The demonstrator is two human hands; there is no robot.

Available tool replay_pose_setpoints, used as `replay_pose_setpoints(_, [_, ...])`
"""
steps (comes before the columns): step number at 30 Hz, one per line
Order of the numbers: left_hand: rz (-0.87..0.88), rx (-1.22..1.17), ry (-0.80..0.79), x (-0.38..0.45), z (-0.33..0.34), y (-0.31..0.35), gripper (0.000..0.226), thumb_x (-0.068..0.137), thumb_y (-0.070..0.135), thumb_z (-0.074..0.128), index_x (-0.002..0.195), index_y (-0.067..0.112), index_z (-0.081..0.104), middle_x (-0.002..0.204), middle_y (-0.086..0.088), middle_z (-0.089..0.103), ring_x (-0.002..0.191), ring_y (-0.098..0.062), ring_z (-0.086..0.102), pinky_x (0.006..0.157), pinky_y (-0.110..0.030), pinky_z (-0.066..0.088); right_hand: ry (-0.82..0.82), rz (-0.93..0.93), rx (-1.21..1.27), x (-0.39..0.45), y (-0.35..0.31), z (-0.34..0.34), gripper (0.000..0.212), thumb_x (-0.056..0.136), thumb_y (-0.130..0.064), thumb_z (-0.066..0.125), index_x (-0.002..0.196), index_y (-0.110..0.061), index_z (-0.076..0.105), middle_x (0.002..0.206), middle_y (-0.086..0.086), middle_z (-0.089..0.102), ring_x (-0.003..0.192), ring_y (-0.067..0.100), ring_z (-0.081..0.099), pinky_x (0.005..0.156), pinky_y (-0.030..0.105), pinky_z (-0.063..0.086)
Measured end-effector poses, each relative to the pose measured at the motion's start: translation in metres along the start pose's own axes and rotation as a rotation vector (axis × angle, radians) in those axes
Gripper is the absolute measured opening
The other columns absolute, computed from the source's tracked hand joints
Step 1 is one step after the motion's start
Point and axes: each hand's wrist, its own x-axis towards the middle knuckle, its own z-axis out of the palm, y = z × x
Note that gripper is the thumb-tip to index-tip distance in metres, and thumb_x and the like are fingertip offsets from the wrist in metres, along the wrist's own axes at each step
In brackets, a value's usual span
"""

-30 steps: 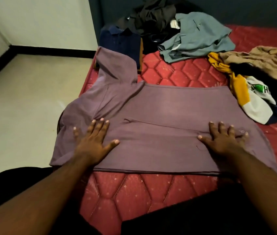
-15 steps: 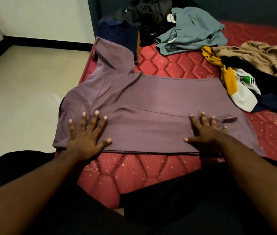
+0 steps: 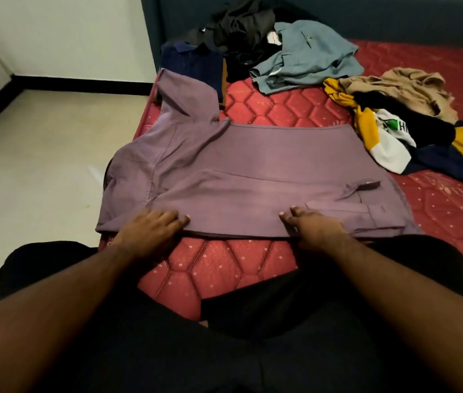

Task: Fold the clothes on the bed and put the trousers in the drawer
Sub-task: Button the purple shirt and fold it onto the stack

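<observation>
So, by my reading I am early in the job. One garment, the purple shirt [image 3: 253,177], lies spread across the near corner of the bed [image 3: 281,109], its near side already turned in lengthwise; one sleeve still sticks out toward the far left and a cuffed sleeve lies over the right part. My left hand [image 3: 150,228] rests on the near hem with fingers loosely curled, pressing rather than pinching as far as I can see. My right hand [image 3: 315,225] sits on the same hem further right, fingers bent down onto the cloth; whether they grip the edge underneath I cannot tell.

Left to do, I judge: finish this shirt, then the rest. A grey-blue shirt [image 3: 306,58] and a dark heap [image 3: 241,26] lie crumpled at the far side, a navy piece [image 3: 193,63] looks folded beside them, and a tan garment [image 3: 394,89] tops a yellow, white and navy pile [image 3: 380,137] on the right. Which of these are trousers I cannot say, and no drawer is clearly in view.

The purple cloth looks thin, matte and limp, holding soft creases. The mattress is red, quilted in hexagons, slightly glossy.
</observation>
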Motion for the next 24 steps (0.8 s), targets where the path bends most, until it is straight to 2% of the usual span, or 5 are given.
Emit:
replay_pose_setpoints(3, [-0.301, -0.139, -0.112, -0.011, 0.000, -0.001, 0.060, 0.091, 0.028, 0.057, 0.146, 0.020, 0.035, 0.142, -0.007, 0.043, 0.088, -0.034, 0.067, 0.067, -0.039, 0.053, 0.045, 0.081, 0.060, -0.005, -0.004, 0.001, 0.080, 0.085, -0.022, 0.058, 0.152, -0.037, 0.017, 0.159, 0.002, 0.021, 0.141, 0.027, 0.033, 0.108, 0.047, 0.039])
replay_pose_setpoints(9, [-0.735, -0.399, 0.181, -0.027, -0.017, 0.000, 0.038, 0.097, 0.019, 0.048, 0.133, 0.014, 0.057, 0.133, -0.011, 0.060, 0.104, -0.040, 0.064, 0.084, -0.047, 0.051, 0.146, 0.213, -0.023, -0.024, -0.007, -0.012, 0.036, 0.095, -0.012, 0.047, 0.131, -0.012, 0.052, 0.130, 0.012, 0.056, 0.119, 0.030, 0.057, 0.097, 0.041, 0.046])
replay_pose_setpoints(16, [-0.671, -0.222, -0.264, -0.038, -0.034, 0.011, 0.022, 0.092, 0.024, 0.048, 0.113, 0.019, 0.054, 0.117, -0.008, 0.062, 0.102, -0.030, 0.064, 0.083, -0.038, 0.050, 0.003, 0.233, -0.034, -0.032, -0.002, -0.025, 0.044, 0.098, -0.013, 0.042, 0.143, -0.014, 0.041, 0.143, 0.014, 0.047, 0.129, 0.030, 0.049, 0.106, 0.043, 0.041])
replay_pose_setpoints(20, [-0.634, -0.067, -0.406, -0.042, -0.037, 0.021, 0.026, 0.095, 0.031, 0.051, 0.119, 0.023, 0.057, 0.122, -0.004, 0.061, 0.107, -0.023, 0.063, 0.090, -0.039, 0.053, -0.164, 0.116, -0.092, -0.033, -0.008, -0.033, 0.081, 0.091, -0.015, 0.061, 0.155, -0.024, 0.013, 0.154, 0.012, 0.032, 0.134, 0.028, 0.044, 0.106, 0.046, 0.041])
replay_pose_setpoints(24, [-0.662, 0.005, -0.677, -0.007, -0.068, 0.029, 0.037, 0.095, 0.029, 0.053, 0.131, 0.021, 0.057, 0.139, -0.006, 0.053, 0.124, -0.025, 0.054, 0.099, -0.038, 0.048, -0.293, 0.194, -0.057, -0.026, 0.014, -0.036, 0.062, 0.080, -0.040, 0.069, 0.134, -0.015, 0.054, 0.137, 0.008, 0.054, 0.118, 0.026, 0.057, 0.101, 0.037, 0.046])
